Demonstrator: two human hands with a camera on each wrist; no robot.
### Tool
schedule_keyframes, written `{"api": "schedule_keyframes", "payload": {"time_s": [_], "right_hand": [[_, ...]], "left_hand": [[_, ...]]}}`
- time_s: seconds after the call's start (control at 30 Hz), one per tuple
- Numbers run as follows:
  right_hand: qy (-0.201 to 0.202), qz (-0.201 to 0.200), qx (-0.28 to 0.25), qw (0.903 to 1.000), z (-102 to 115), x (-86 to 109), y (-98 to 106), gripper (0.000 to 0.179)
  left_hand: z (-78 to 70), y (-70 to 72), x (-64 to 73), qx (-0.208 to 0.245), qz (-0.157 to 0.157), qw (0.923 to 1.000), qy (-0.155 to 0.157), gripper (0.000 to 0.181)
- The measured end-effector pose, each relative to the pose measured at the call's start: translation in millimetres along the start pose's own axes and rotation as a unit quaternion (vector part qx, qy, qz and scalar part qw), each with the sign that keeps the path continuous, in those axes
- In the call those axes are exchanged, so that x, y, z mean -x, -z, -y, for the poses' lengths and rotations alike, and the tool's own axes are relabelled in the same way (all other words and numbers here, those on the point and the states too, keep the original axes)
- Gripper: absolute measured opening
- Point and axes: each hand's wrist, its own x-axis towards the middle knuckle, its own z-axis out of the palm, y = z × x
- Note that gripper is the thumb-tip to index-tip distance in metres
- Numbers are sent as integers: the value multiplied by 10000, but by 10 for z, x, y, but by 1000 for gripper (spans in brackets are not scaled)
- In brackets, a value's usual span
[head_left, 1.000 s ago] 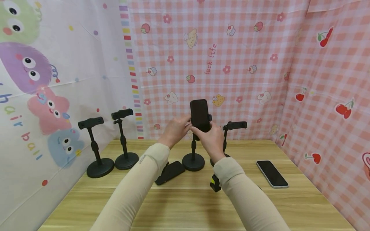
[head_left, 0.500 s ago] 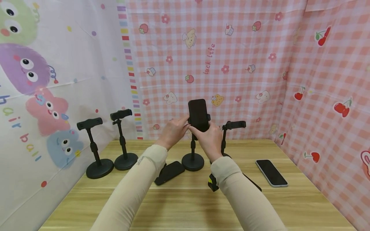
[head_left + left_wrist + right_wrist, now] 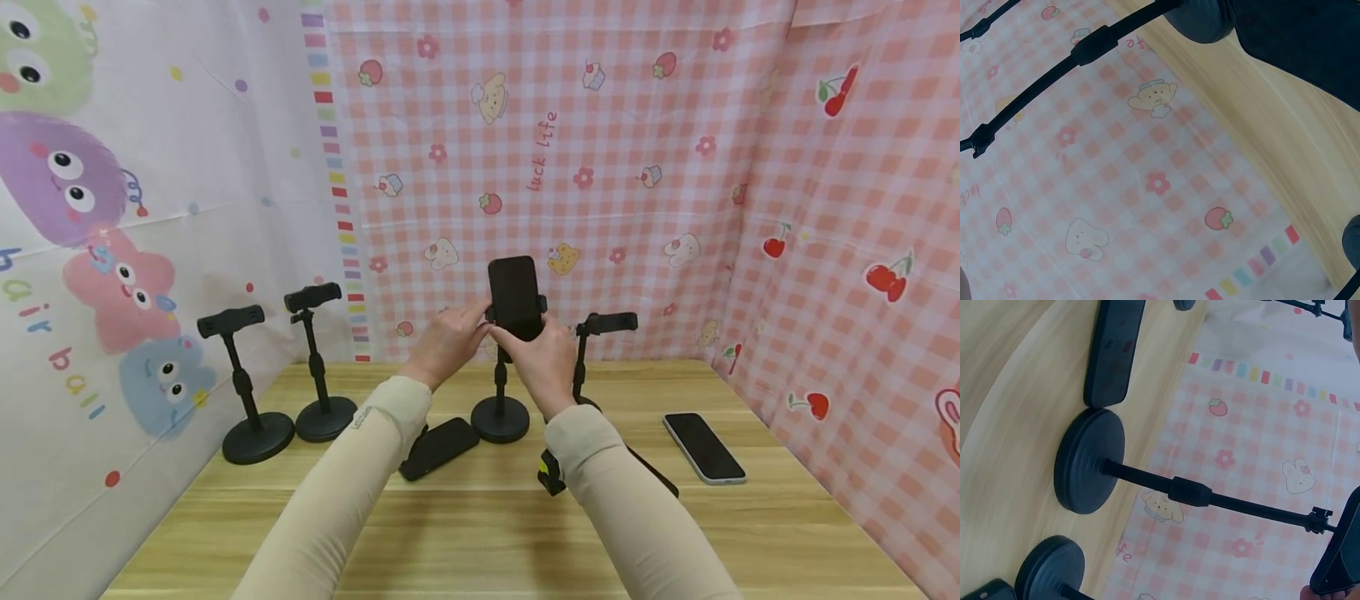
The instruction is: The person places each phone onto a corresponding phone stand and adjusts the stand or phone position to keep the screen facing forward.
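Gingham cloth (image 3: 630,217) behind, both outstretched hands (image 3: 448,343) (image 3: 551,358) pinch a black phone (image 3: 513,292) low down.

The raised smartphone (image 3: 514,292) had a smooth face with little shine. Directly below it, the phone stand (image 3: 500,419) looked like matt black plastic, smooth on its round base. Left of the smartphone and lower, the lying phone (image 3: 1115,353) showed a glossy, glass-like screen that caught reflections. Behind the smartphone, the gingham backdrop (image 3: 630,125) looked like thin, lightly creased printed cloth. Nearer than the smartphone, the wooden tabletop (image 3: 480,525) had a smooth, grained finish with a faint sheen, and the sleeves (image 3: 337,492) were matt fabric.
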Motion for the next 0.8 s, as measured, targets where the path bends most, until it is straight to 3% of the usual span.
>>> {"api": "schedule_keyframes", "payload": {"time_s": [0.27, 0.43, 0.53, 0.63, 0.8], "right_hand": [[119, -65, 205, 9997, 4, -4, -36, 71], [129, -166, 351, 9992, 8, 2, -69, 75], [107, -193, 411, 9989, 0, 8, -91, 79], [88, -222, 477, 9986, -6, 11, -105, 84], [67, -232, 512, 9984, 1, 5, -113, 85]], "left_hand": [[45, 7, 2, 10, 82, 9999, -72, 34], [44, 20, 0, 145, 327, 9993, 91, 31], [36, 27, -5, 405, 501, 9973, 365, 31], [27, 41, -16, 1000, 619, 9895, 843, 29], [-4, 59, -62, 1960, 529, 9646, 1681, 28]]}}
